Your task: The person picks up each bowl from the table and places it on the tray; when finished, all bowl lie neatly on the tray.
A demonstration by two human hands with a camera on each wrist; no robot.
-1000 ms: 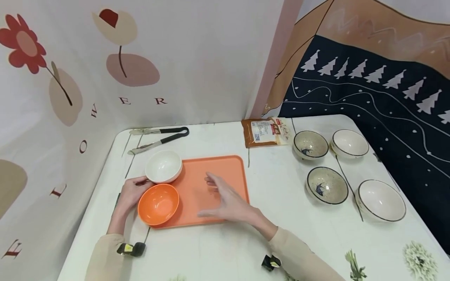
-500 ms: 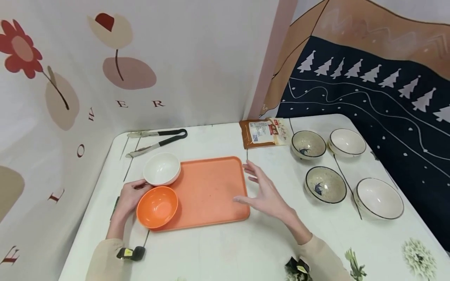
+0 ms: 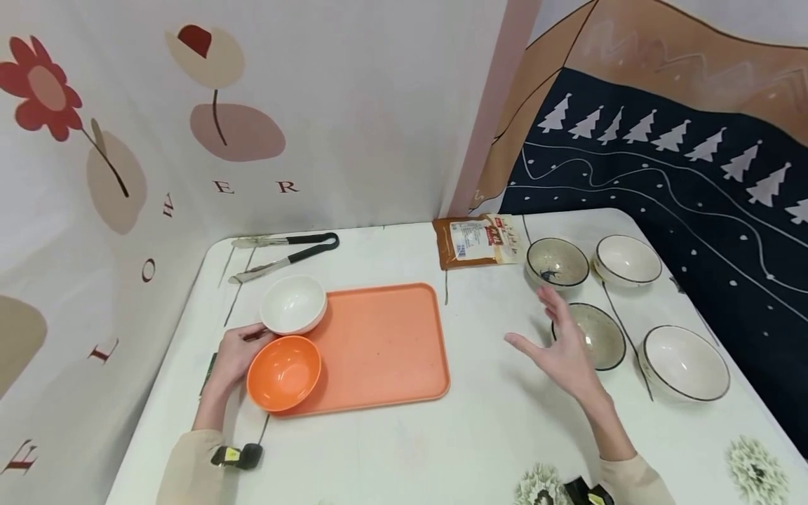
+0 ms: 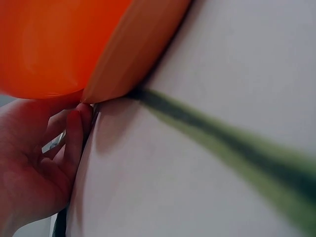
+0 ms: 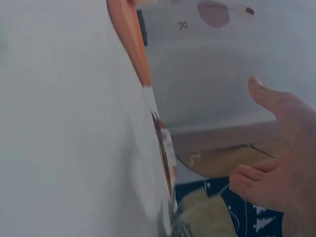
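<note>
My left hand (image 3: 235, 354) is at the left edge of the orange tray (image 3: 385, 344). In the left wrist view its curled fingers (image 4: 74, 133) grip the tray's edge, just beneath the orange bowl (image 4: 44, 44). That bowl (image 3: 284, 373) stands on the tray's near left corner, with a white bowl (image 3: 293, 304) right behind it. To the right of the tray, my right hand (image 3: 564, 351) hangs in the air with thumb and fingers spread, holding nothing. It partly covers a speckled grey bowl (image 3: 600, 333) with a dark rim. In the right wrist view the right hand (image 5: 281, 153) is raised above the table.
Another speckled grey bowl (image 3: 558, 262) and two cream bowls with dark rims, one far (image 3: 628, 259) and one near (image 3: 684, 361), stand at the right. A brown food packet (image 3: 478, 240) lies by the back wall. Black-handled metal tongs (image 3: 287, 256) lie at the back left.
My right hand has moved from above the tray rightward, past its right edge, to the speckled grey bowl. The left hand, the tray and the bowls have stayed where they were.
</note>
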